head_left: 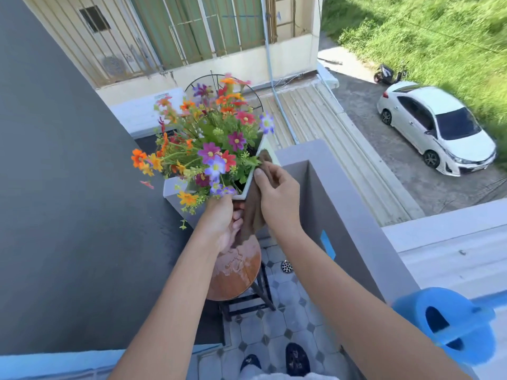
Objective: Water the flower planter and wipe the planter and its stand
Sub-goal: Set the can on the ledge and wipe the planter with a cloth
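A white rectangular planter full of colourful flowers is held up in the air, above a round brown stool with a wet top. My left hand grips the planter's near end from below. My right hand presses a brown cloth against the planter's right side near its rim. The cloth hangs down between both hands.
A blue watering can sits on the grey balcony wall at the lower right. A dark wall runs along the left. The tiled floor has a drain, and my feet show at the bottom. A street with a white car lies below.
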